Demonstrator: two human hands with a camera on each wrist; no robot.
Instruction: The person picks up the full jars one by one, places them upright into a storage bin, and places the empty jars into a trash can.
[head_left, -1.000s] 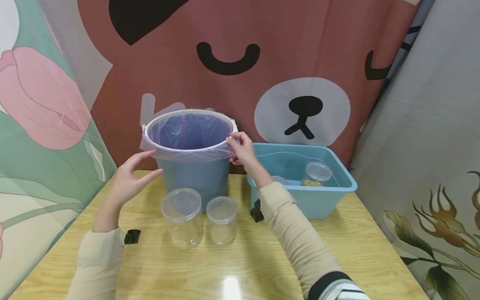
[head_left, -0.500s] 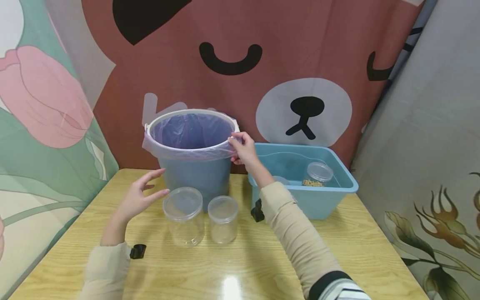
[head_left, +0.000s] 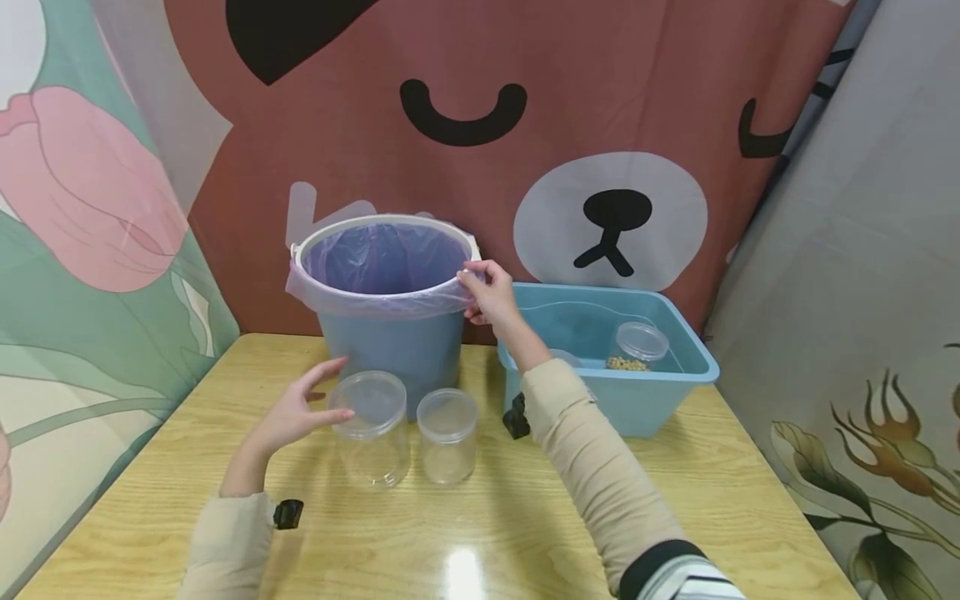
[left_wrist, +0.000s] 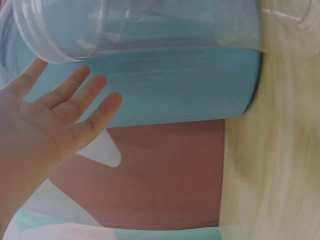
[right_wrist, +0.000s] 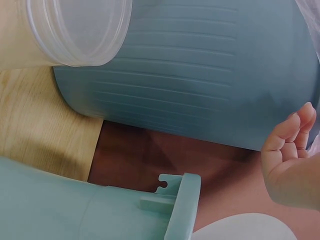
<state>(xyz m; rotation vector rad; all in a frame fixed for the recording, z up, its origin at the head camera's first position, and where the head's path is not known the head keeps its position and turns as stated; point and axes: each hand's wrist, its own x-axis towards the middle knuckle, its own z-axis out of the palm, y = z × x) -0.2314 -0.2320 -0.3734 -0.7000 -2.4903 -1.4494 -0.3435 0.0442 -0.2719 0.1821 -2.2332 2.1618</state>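
A blue-grey bucket with a white rim stands at the back, lined with a thin purple plastic bag folded over its edge. At the bucket's right side my right hand pinches the bag at the rim; the right wrist view shows these fingers curled there. My left hand reaches beside a large clear lidded jar, fingers spread, thumb overlapping the lid's left edge in the head view. In the left wrist view the fingers are extended, with one fingertip right at the lid. A smaller clear jar stands to its right.
A blue rectangular tub stands right of the bucket. Inside it a lidded jar holds small yellowish pieces, and another clear lid shows behind the near wall. Printed curtains hang behind the wooden table.
My left hand has come down and right from beside the bucket's rim to the large jar. My right hand stays on the bag at the rim.
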